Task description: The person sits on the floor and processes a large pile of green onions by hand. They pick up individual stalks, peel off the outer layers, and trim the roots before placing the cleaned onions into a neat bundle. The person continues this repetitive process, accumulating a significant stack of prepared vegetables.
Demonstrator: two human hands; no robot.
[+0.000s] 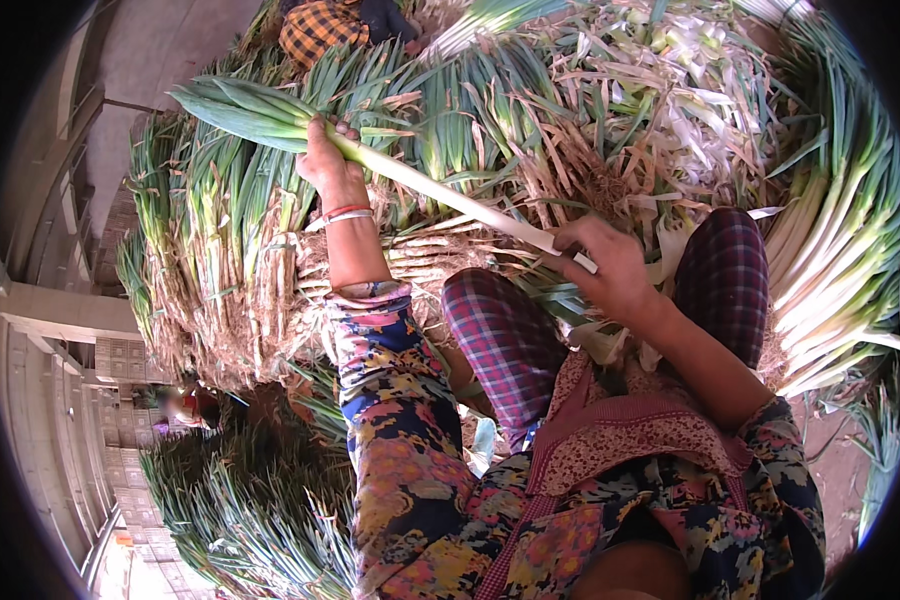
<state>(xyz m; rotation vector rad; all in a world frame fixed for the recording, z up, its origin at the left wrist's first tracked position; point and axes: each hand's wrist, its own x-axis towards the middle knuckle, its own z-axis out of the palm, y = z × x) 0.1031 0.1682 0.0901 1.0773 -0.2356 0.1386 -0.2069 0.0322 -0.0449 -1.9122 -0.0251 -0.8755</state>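
Observation:
A long green onion stalk stretches slantwise in front of me, its green leaves at the upper left and its white end at the lower right. My left hand grips it where the leaves meet the pale stem. Around the white end close the fingers of my right hand, just above my bent knees; no roots show on that tip. Below the stalk lie untrimmed green onions with brown, dry outer skins and roots. A heap of peeled skins and leaves spreads beyond my right hand.
Stacked untrimmed green onions rise at the left, with more at lower left. Cleaned white-stemmed ones lie along my right. A person in a checked top is at the far side; another person sits farther left, near stacked crates.

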